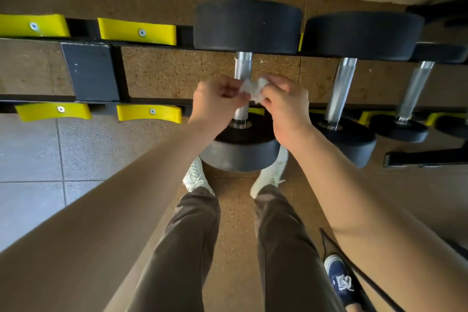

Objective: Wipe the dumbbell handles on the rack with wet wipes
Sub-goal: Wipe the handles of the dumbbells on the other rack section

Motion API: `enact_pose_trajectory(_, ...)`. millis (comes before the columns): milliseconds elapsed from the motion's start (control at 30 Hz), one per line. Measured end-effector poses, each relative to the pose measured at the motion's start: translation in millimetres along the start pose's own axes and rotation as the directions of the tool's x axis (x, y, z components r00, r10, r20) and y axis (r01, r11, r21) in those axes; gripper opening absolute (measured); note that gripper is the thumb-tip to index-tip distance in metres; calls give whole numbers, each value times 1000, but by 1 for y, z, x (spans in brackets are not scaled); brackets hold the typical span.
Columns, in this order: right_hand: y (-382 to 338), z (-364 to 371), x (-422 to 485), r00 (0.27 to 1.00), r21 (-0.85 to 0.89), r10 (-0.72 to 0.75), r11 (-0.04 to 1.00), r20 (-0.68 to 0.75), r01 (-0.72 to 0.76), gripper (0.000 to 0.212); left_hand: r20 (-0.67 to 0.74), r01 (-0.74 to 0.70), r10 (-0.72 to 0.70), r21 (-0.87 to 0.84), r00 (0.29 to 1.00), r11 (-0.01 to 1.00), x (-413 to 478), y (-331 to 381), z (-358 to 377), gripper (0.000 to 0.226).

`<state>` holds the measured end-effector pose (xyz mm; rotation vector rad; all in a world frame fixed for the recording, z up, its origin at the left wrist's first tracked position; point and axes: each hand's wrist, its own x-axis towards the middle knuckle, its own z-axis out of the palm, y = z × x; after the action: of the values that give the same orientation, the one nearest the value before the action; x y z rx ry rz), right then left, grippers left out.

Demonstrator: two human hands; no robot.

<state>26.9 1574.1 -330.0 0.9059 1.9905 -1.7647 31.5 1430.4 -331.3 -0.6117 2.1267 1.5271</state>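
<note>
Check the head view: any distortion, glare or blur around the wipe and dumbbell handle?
Head view: heavy wide-angle distortion, the left forearm balloons toward the bottom edge; the wipe is blown out to near-featureless white; the dumbbell handle carries a bright sheen; edges are slightly soft throughout; light is dim and warm.

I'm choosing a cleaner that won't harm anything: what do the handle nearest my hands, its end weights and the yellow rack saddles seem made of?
Handle: bright metal, likely chromed steel; silvery, reflective, finely knurled. End weights: matte black rubber or urethane, dull with no glare; which, I cannot tell. Yellow saddles: smooth, slightly glossy moulded plastic, probably, each fixed by a central screw.
</note>
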Motion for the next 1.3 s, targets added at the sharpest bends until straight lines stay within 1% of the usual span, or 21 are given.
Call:
enact_pose_trajectory(67,-2,10,7,995,-79,-86,993,-41,82,34,-114,18,-14,32,993,999,12,-1,-2,6)
enact_pose_trajectory(133,-1,18,13,981,-146,-168,977,-101,152,32,-196,25,-15,46,980,999,23,0,-4,7)
enact_pose_trajectory(200,1,26,19,951,-226,-269,946,-154,231,26,-278,-8,30,81,960,997,30,0,-5,11)
enact_pose_trajectory(233,1,28,20,932,-284,-329,918,-152,277,21,-304,-32,62,102,951,994,32,0,-5,14)
enact_pose_trajectory(300,3,28,19,907,-367,-407,864,-107,344,15,-286,-56,97,146,953,988,34,-1,-3,16)
enact_pose_trajectory(400,13,16,14,928,-425,-373,844,-26,327,11,-210,-59,92,159,973,985,28,-6,2,14)
enact_pose_trajectory(500,23,2,14,978,-490,-204,848,50,202,11,-150,-57,87,192,985,980,17,-13,7,12)
enact_pose_trajectory(567,22,-3,14,996,-437,-76,895,52,91,15,-148,-47,85,246,985,968,10,-18,10,10)
enact_pose_trajectory(600,19,-3,15,998,-374,-47,925,42,59,16,-176,-32,78,254,981,967,7,-20,11,9)
enact_pose_trajectory(700,0,9,23,996,-205,-82,976,-31,74,14,-272,52,-6,162,962,985,9,-23,7,5)
enact_pose_trajectory(733,-7,14,25,995,-146,-70,987,-67,60,14,-292,71,-32,127,956,989,12,-22,5,5)
enact_pose_trajectory(800,-13,21,28,992,-52,-37,998,-118,31,14,-301,93,-75,47,951,995,22,-17,2,13)
enact_pose_trajectory(833,-13,22,27,992,-38,-37,999,-123,33,13,-298,100,-95,3,950,995,27,-13,0,15)
enact_pose_trajectory(900,-6,19,20,995,-84,-57,995,-82,50,16,-294,105,-102,-5,950,994,35,-8,-5,16)
enact_pose_trajectory(1000,11,15,5,997,-297,-47,953,62,63,17,-277,116,-83,103,957,988,34,-14,-10,19)
enact_pose_trajectory(1067,19,16,-1,992,-403,-22,913,121,69,13,-239,155,-124,117,963,981,28,-27,-12,20)
enact_pose_trajectory(1100,21,17,-3,992,-431,-35,898,124,86,11,-207,181,-157,103,966,978,22,-32,-12,20)
enact_pose_trajectory(1167,19,22,-3,992,-448,-101,885,80,126,12,-140,192,-185,33,973,981,9,-39,-11,13)
enact_pose_trajectory(1200,16,26,-4,987,-434,-150,887,50,157,12,-112,169,-168,-3,979,986,3,-39,-12,10)
enact_pose_trajectory(1267,7,32,-4,974,-391,-223,894,32,218,14,-70,77,-80,-42,994,996,-6,-34,-12,20)
enact_pose_trajectory(1300,3,35,-5,972,-371,-230,900,41,228,14,-67,34,-36,-35,997,999,-7,-32,-11,26)
